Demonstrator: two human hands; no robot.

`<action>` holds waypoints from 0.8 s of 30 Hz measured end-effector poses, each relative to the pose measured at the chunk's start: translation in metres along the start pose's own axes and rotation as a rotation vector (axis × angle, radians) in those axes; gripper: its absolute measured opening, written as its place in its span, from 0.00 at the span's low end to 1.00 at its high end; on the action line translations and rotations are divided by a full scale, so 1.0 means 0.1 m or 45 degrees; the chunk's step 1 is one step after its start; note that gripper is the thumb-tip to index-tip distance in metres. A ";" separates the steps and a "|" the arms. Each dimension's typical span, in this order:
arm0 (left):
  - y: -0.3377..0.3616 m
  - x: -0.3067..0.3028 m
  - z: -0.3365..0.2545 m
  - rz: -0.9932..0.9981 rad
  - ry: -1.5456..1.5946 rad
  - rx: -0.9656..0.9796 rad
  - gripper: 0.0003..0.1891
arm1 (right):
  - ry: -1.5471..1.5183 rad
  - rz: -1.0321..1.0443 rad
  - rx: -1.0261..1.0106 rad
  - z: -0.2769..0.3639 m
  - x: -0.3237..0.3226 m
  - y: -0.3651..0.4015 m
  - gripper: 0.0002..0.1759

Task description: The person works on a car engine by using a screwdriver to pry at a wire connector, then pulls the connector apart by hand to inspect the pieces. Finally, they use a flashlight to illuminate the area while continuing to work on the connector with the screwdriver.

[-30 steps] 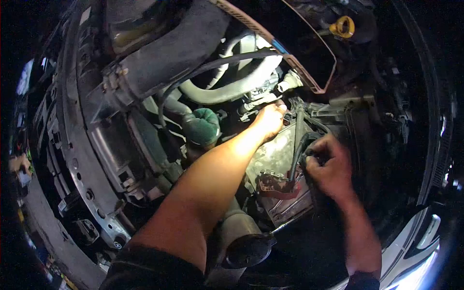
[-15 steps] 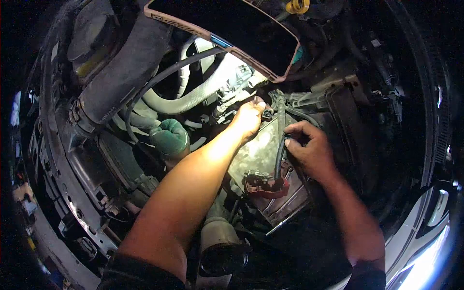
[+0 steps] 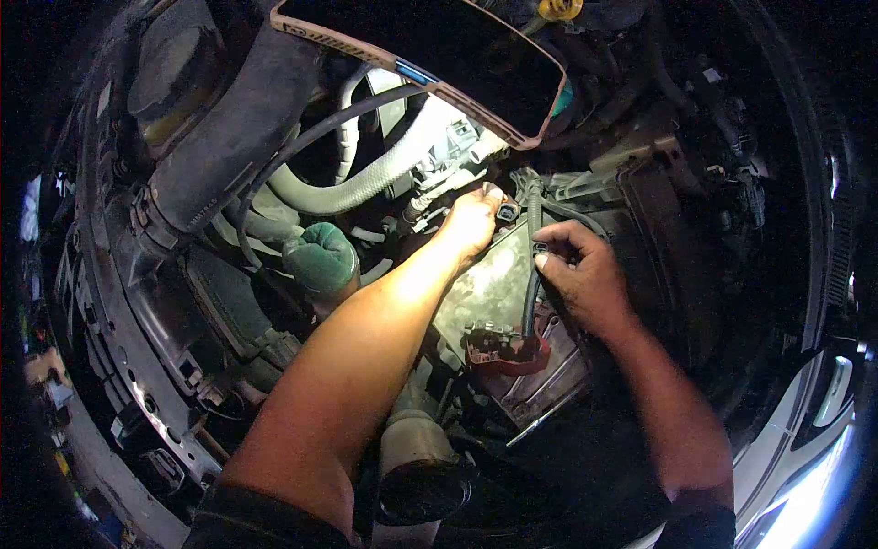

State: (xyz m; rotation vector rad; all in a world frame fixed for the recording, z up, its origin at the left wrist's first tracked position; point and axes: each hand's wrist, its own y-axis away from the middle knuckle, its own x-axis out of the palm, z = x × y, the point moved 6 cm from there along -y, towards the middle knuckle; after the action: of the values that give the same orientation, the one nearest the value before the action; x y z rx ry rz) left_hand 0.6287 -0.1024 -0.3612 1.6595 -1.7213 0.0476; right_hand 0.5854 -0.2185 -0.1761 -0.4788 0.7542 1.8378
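My left hand reaches into the engine bay, its fingers closed on a black electrical connector whose socket faces me. Strong light washes out part of that hand. To its right, my right hand pinches a small black connector between thumb and forefinger. This small piece is right by a ribbed wiring conduit. Below both hands, a thick black cable runs down to an open red terminal cover on the battery.
A phone in a pinkish case hangs over the top, light shining beneath it. A wrench and a metal rod lie by the red cover. Green bunched material caps a pipe beside my left forearm. A wide duct stands left.
My right hand's thumb and forefinger have shifted slightly, and the small black connector between them shows more clearly. My left hand stays nearly in place. The view has shifted very slightly.
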 end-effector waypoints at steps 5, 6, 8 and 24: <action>-0.03 -0.02 0.02 -0.013 -0.031 0.010 0.13 | -0.032 0.006 0.025 -0.03 0.01 0.00 0.14; -0.05 -0.03 0.04 -0.014 -0.039 0.016 0.13 | -0.032 0.010 0.022 -0.03 0.00 0.00 0.15; -0.08 -0.04 0.08 -0.016 -0.017 0.042 0.13 | -0.033 0.014 0.017 -0.02 0.00 -0.01 0.14; 0.01 0.00 -0.02 0.000 -0.017 0.011 0.13 | -0.089 0.010 -0.037 -0.05 0.01 -0.02 0.15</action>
State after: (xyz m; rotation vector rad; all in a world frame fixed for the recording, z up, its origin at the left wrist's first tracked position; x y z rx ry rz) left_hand 0.6285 -0.1013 -0.3594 1.6699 -1.7336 0.0442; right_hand 0.5870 -0.2205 -0.1808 -0.4286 0.6844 1.8655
